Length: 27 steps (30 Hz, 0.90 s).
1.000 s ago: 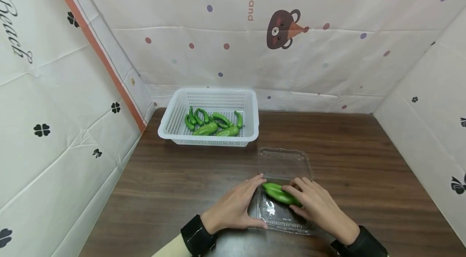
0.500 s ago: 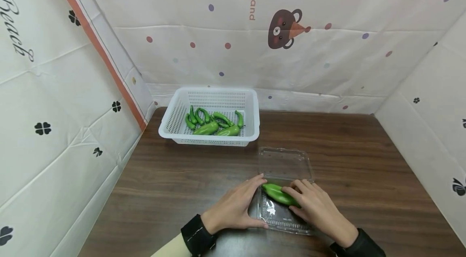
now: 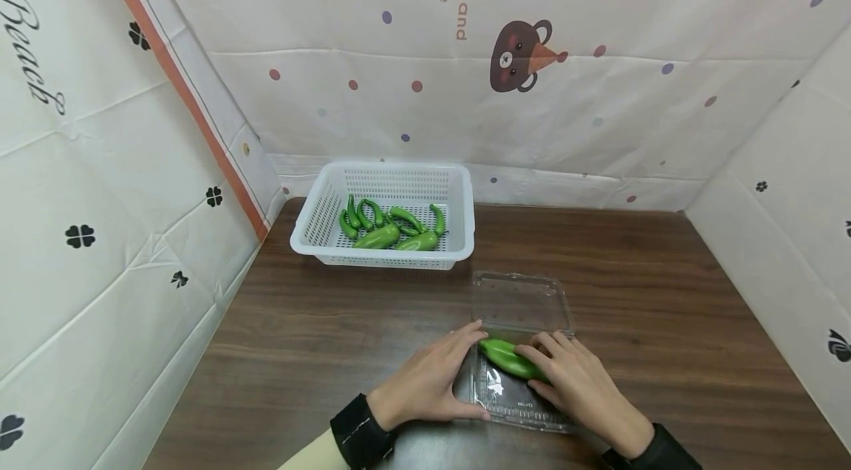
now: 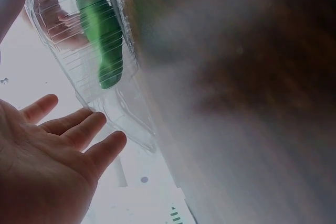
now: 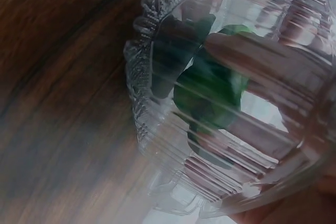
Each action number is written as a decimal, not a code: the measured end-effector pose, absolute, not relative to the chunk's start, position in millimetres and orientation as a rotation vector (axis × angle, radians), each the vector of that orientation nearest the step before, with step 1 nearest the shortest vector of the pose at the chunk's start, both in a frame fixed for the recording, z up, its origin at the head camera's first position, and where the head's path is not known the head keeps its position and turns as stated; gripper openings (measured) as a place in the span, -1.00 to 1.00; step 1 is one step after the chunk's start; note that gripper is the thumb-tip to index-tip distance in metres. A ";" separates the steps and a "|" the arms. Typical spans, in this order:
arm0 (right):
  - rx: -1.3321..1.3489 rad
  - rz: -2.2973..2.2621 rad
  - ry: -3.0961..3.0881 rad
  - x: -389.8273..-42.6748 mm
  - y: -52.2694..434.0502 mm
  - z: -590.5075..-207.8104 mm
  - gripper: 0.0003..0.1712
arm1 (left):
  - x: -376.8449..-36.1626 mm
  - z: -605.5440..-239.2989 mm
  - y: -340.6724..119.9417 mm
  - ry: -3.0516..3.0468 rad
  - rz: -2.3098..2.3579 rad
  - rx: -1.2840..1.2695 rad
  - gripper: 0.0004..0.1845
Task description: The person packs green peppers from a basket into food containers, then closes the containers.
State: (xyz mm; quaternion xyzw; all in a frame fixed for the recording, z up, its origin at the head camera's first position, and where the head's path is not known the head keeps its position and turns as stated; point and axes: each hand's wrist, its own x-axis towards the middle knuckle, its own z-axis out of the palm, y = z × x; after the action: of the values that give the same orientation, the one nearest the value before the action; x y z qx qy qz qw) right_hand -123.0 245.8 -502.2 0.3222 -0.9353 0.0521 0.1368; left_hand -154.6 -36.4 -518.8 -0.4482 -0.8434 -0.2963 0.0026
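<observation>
At the near edge of the dark wooden table (image 3: 665, 285), the clear plastic clamshell box (image 3: 518, 374) lies open. The right hand (image 3: 578, 381) rests curled fingers on a smooth green pepper (image 3: 508, 358) in its near tray. The left hand (image 3: 432, 381), fingers straight, touches the box's left rim. Far left stands a white perforated basket (image 3: 319, 222) of green peppers (image 3: 388, 225).

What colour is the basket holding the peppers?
White basket, perforated; shows best in the head view.

A glossy green pepper (image 3: 510, 359) lies slantwise in the clear clamshell tray (image 3: 515, 400). Its right end sits under the right hand's grip (image 3: 572, 381). The tray's lid lies open beyond.
</observation>
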 end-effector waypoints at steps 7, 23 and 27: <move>0.927 0.153 -2.708 -122.2 246.2 -503.4 -0.29 | -154.5 -517.8 -36.6 -2.638 -0.907 -1.404 0.15; 0.932 0.159 -2.703 -121.2 247.2 -502.9 -0.29 | -154.5 -517.8 -35.6 -2.663 -0.896 -1.405 0.13; 0.932 0.158 -2.694 -121.7 248.0 -502.4 -0.29 | -154.5 -517.6 -34.7 -2.645 -0.876 -1.406 0.14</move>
State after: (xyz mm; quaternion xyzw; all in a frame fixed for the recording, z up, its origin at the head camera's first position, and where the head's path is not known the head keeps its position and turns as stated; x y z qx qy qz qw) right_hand -121.7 248.0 -502.4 0.3230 -0.9339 0.0550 0.1430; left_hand -154.5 -34.7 -517.6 -0.4506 -0.8474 -0.2805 0.0103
